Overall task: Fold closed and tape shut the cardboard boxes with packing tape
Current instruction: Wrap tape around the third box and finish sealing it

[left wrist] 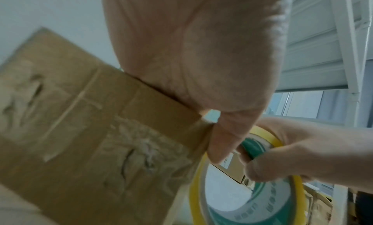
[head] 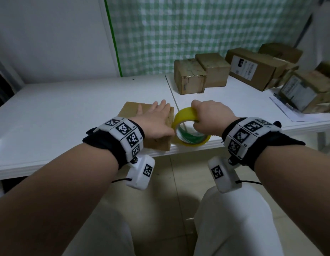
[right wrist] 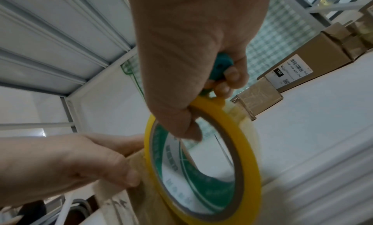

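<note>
A small brown cardboard box (head: 132,111) sits closed at the front edge of the white table (head: 68,108). My left hand (head: 155,115) lies flat on its top, fingers straight, with the thumb pressed down against the box's right side. Just right of the box, my right hand (head: 210,115) grips a yellow roll of packing tape (head: 185,114) that stands on edge against that side. In the right wrist view the tape roll (right wrist: 248,164) has a green core, and the fingers (right wrist: 230,78) also hold a small teal object (right wrist: 222,65). The left wrist view shows the box's scuffed side (left wrist: 90,132).
Several more cardboard boxes stand at the back right: a worn one (head: 190,76), one (head: 214,69) behind it, a long labelled one (head: 256,67) and another (head: 306,89) on a sheet of paper. A green checked curtain (head: 197,30) hangs behind.
</note>
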A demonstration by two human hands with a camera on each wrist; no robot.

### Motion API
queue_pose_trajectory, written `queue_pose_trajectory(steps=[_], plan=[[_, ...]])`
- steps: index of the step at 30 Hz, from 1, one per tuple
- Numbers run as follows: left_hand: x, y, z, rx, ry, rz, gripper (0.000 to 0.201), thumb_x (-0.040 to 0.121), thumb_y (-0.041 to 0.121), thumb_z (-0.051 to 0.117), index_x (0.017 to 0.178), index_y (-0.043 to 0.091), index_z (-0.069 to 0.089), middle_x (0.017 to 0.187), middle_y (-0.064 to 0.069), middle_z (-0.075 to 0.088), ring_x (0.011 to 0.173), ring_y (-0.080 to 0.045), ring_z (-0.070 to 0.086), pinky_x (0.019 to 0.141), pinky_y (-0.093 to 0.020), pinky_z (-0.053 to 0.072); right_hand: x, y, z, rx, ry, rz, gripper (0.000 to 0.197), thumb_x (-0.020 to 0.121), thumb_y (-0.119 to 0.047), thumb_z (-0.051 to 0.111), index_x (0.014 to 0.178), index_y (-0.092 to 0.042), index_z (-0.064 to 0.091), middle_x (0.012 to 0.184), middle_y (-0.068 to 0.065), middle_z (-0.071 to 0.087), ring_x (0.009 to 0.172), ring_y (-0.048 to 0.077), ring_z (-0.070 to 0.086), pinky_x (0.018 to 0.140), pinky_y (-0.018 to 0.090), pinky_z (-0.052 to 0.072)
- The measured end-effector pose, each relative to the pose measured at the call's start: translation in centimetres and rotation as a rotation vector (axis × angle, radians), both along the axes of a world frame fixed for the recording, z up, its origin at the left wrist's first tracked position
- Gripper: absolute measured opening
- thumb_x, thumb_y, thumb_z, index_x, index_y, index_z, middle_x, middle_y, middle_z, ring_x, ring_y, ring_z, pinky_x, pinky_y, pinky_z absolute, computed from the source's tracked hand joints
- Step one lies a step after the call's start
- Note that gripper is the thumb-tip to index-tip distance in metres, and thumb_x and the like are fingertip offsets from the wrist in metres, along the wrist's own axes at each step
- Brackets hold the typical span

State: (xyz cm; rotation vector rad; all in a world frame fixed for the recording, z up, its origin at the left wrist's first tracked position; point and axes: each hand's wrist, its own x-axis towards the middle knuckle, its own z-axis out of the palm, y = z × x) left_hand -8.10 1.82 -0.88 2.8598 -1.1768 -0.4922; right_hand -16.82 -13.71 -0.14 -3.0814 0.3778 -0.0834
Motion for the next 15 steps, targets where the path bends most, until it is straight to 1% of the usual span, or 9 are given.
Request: queue_pose_trajectory(steps=[2,4,5,7,9,10,12,13,15], plan=[[-0.4,0.6,0.3,-0.019,0.039,-0.021,0.093,0.087,0.034,0.056,0.15,0.021,-0.011,0.158,0.004,-0.018,0.145,-0.017,-0.015,0.114,-0.057,-0.009,-0.6,0.5,0.1,0.064,0.019,0.042,0.033,0.078,-0.035,0.065,0.095,-0.02,0.042,0.087,0.003,0.053,0.079,0.025,0.049,0.064,0.031,0.038],[-0.6,1.4,0.6,-0.022,0.074,-0.029,0.093,0.086,0.024,0.059,0.151,0.024,-0.009,0.158,0.006,-0.016,0.145,-0.017,-0.015,0.113,-0.056,-0.011,-1.1,1.0,0.1,0.17,0.074,0.079,0.05,0.071,-0.05,0.074,0.099,-0.02,0.047,0.089,0.0,0.054,0.082,0.02,0.05,0.068,0.03,0.04],[-0.6,2.0,0.7,-0.015,0.082,-0.03,0.095,0.085,0.022,0.061,0.151,0.027,-0.007,0.158,0.007,-0.016,0.145,-0.018,-0.016,0.112,-0.056,-0.012,-1.3,1.3,0.0,0.255,0.113,0.093,0.056,0.067,-0.053,0.077,0.101,-0.018,0.049,0.09,-0.001,0.055,0.084,0.019,0.051,0.069,0.03,0.041],[-0.6,3.1,1.0,-0.016,0.094,-0.01,0.095,0.083,0.02,0.065,0.15,0.038,0.0,0.158,0.005,-0.015,0.145,-0.023,-0.016,0.111,-0.055,-0.012,-1.8,2.1,-0.4,0.466,0.151,0.108,0.06,0.063,-0.05,0.082,0.102,-0.016,0.052,0.091,-0.002,0.056,0.086,0.017,0.052,0.072,0.03,0.042],[-0.7,4.2,1.2,-0.035,0.121,0.029,0.091,0.082,0.017,0.066,0.146,0.048,0.009,0.158,0.004,-0.013,0.144,-0.028,-0.016,0.112,-0.054,-0.012,-2.4,2.9,-1.0,0.725,0.136,0.119,0.053,0.064,-0.042,0.084,0.1,-0.018,0.054,0.09,-0.004,0.057,0.087,0.015,0.055,0.072,0.026,0.043],[-0.7,4.8,1.3,-0.055,0.136,0.041,0.089,0.083,0.014,0.065,0.144,0.05,0.012,0.158,0.004,-0.011,0.144,-0.029,-0.015,0.113,-0.054,-0.011,-2.8,3.4,-1.3,0.85,0.138,0.13,0.045,0.066,-0.036,0.083,0.098,-0.02,0.055,0.089,-0.005,0.058,0.086,0.013,0.056,0.069,0.022,0.044],[-0.4,5.8,1.3,-0.102,0.161,0.039,0.082,0.086,0.01,0.061,0.143,0.051,0.018,0.159,0.004,-0.007,0.145,-0.029,-0.012,0.115,-0.053,-0.006,-3.4,4.6,-1.9,1.041,0.174,0.159,0.028,0.076,-0.026,0.077,0.096,-0.021,0.058,0.086,-0.007,0.058,0.072,0.001,0.058,0.057,0.011,0.041],[-0.2,6.2,1.3,-0.13,0.165,0.026,0.08,0.086,0.008,0.06,0.142,0.049,0.021,0.159,0.004,-0.003,0.145,-0.029,-0.01,0.116,-0.051,-0.004,-3.6,5.1,-2.3,1.093,0.186,0.166,0.022,0.081,-0.025,0.073,0.097,-0.022,0.06,0.084,-0.009,0.059,0.065,-0.003,0.056,0.053,0.011,0.039],[0.1,7.0,1.2,-0.189,0.163,0.014,0.078,0.084,0.004,0.06,0.142,0.045,0.028,0.159,0.004,0.005,0.146,-0.026,-0.004,0.118,-0.046,0.0,-3.7,5.9,-3.2,1.145,0.185,0.169,0.012,0.085,-0.031,0.067,0.095,-0.029,0.062,0.079,-0.015,0.06,0.064,-0.001,0.052,0.057,0.019,0.035]])
